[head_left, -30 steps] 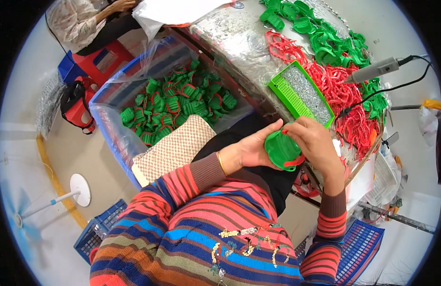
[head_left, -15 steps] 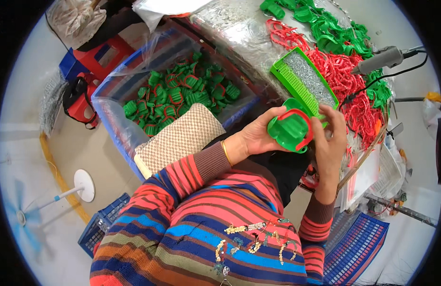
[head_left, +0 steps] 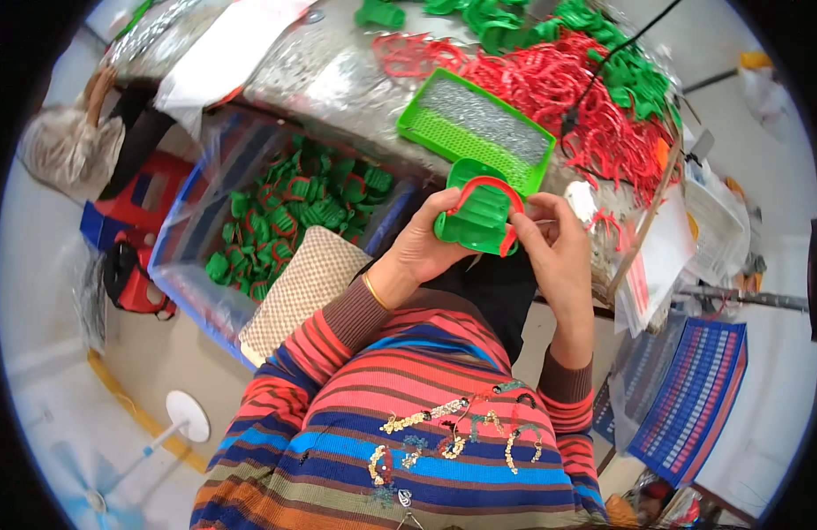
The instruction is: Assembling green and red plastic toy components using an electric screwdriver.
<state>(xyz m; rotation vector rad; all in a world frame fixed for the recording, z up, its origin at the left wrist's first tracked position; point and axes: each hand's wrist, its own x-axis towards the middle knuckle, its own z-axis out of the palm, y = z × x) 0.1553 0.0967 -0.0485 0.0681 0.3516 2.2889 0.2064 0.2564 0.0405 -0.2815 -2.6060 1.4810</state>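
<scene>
A green ribbed plastic part (head_left: 481,221), shaped like a small shallow shell, rests in my left hand (head_left: 419,243), whose thumb presses its left edge. Along the part's upper and right rim curves a thin red plastic strip (head_left: 493,182). The thumb and fingers of my right hand (head_left: 560,256) close on the strip at the right side, near its lower end. How far the strip sits in the rim there is partly hidden by the fingers. Just beyond the part lies a bright green tray (head_left: 422,128) with a perforated section and many small silvery pieces.
A pile of red strips (head_left: 550,79) and loose green parts (head_left: 638,84) cover the far right worktop. To my left a plastic-lined blue bin (head_left: 174,252) holds many green parts with red rims; a checkered cloth (head_left: 307,283) lies over its near edge. A black cable (head_left: 607,57) hangs above the pile.
The view has turned, so the worktop and bin appear shifted left. A grey hand tool on the cable has left the picture. My right fingers have moved in to the strip's lower right side.
</scene>
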